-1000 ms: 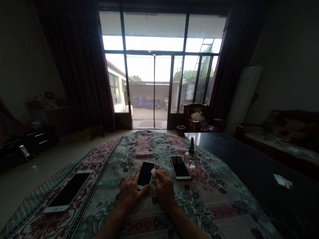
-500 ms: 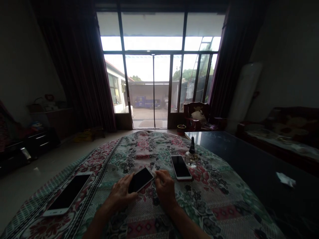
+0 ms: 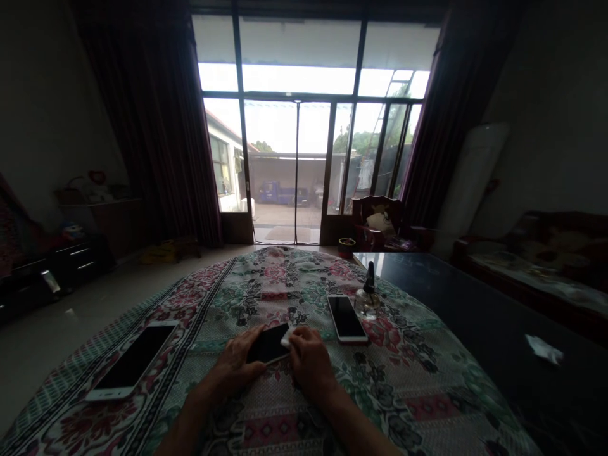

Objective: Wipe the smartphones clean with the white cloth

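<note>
- Black glass of a smartphone (image 3: 268,344) lies at a slant on the floral quilted cloth (image 3: 394,380), at the lower middle of the frame, with our left hand (image 3: 232,366) over its near end, fingers spread across it and holding it down.
- Our right hand (image 3: 311,361) is clenched around a white wipe (image 3: 285,341), which touches the smartphone's right end.
- Just beyond our hands, we see a white-framed phone (image 3: 346,318) beside a glass bottle (image 3: 367,297) with a black top.
- At the lower left of the frame lies another white-framed phone (image 3: 130,361).
- To the right, a crumpled white tissue (image 3: 544,349) sits on the dark glass counter (image 3: 465,316).
</note>
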The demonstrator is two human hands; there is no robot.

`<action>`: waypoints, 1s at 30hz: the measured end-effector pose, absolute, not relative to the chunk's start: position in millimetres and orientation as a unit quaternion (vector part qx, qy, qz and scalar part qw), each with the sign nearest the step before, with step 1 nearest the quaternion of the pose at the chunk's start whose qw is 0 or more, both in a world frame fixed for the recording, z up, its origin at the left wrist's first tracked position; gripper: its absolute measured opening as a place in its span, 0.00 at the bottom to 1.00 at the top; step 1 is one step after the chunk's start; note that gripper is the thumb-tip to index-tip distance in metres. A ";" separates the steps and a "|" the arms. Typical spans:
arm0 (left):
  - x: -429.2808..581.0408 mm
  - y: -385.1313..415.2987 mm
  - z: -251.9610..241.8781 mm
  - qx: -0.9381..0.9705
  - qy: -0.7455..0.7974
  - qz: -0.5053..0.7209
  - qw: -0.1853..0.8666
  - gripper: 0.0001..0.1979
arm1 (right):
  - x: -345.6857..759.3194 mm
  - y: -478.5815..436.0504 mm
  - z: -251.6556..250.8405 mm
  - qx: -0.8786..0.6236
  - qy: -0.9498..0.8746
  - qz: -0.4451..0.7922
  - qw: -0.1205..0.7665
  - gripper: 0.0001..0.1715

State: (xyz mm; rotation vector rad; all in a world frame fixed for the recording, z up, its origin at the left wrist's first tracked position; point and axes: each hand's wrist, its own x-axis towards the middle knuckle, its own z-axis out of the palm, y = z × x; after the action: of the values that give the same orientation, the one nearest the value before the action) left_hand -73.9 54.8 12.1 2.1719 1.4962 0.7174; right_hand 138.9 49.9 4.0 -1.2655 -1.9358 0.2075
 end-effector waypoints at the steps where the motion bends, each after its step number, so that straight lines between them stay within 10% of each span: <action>1: -74.1 54.5 14.1 0.780 0.532 0.257 0.208 0.38 | 139.3 49.5 6.6 -0.507 -0.773 0.079 0.372 0.13; 10: -74.6 49.3 22.8 0.776 0.530 0.252 0.230 0.38 | 133.6 81.5 23.9 -0.537 -0.796 0.069 0.271 0.16; 30: -88.0 55.5 11.9 0.706 0.666 0.219 0.096 0.33 | 130.1 91.4 9.8 -0.543 -0.764 0.048 0.344 0.15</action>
State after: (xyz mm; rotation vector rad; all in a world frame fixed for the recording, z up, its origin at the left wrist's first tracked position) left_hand -88.0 55.5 11.9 2.0928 1.9734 0.6474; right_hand 130.1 91.4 9.8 -1.4112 -1.9857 0.1244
